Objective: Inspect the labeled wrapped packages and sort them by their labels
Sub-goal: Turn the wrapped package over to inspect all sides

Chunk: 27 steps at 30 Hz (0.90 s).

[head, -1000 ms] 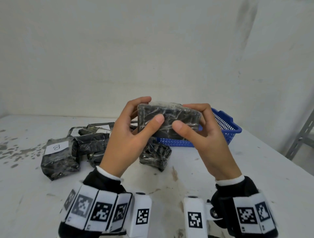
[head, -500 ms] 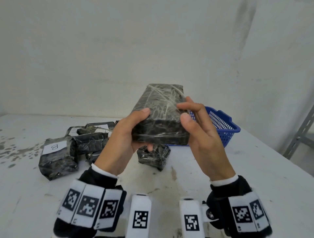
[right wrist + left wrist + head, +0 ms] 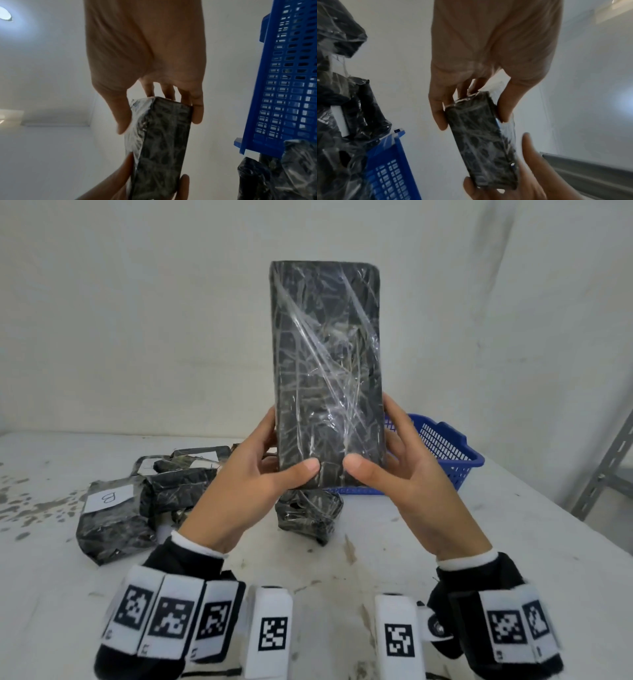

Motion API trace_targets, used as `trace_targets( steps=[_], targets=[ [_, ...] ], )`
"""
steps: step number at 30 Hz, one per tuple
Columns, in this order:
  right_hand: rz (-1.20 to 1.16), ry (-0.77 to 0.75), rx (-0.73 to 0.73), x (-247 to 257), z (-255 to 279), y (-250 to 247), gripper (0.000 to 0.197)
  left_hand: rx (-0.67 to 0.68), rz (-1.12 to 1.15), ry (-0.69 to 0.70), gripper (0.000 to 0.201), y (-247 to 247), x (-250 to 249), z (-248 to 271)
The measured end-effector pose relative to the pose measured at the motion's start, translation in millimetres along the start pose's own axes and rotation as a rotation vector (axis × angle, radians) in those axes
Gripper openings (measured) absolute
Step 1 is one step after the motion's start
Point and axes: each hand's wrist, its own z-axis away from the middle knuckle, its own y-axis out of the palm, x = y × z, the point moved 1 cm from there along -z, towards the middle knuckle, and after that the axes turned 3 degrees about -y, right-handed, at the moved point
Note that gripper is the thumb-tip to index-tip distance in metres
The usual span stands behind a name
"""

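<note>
While no label faces the head view | both hands, left hand (image 3: 246, 487) and right hand (image 3: 407, 484), grip the wrapped package (image 3: 327, 364) upright (label hunt) | blue basket (image 3: 448, 453) far right.

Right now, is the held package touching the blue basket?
Apart. The head view shows the held package raised in both hands above the table, with the blue basket behind and below it.

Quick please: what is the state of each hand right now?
Left hand: grips the lower left of the upright black plastic-wrapped rectangular package.
Right hand: grips the package's lower right.
</note>
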Motion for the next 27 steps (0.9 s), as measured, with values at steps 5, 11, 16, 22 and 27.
trace_targets(
  steps=[5,11,16,22,27],
  targets=[
    [0.057,-0.038,-0.026,-4,0,5,0.090,-0.039,-0.009,0.005,0.065,4,0,2],
    [0.002,-0.024,-0.066,-4,0,7,0.075,-0.089,0.007,0.014,0.058,2,-2,2],
    [-0.074,0.001,-0.113,-2,-1,3,0.059,-0.070,0.075,-0.007,0.054,1,-2,0],
    [-0.058,0.012,-0.152,-4,-1,5,0.054,-0.071,-0.032,0.011,0.046,1,-4,1],
    [0.062,0.004,-0.161,-7,1,11,0.075,-0.103,-0.132,0.033,0.049,3,-4,2]
  ],
)
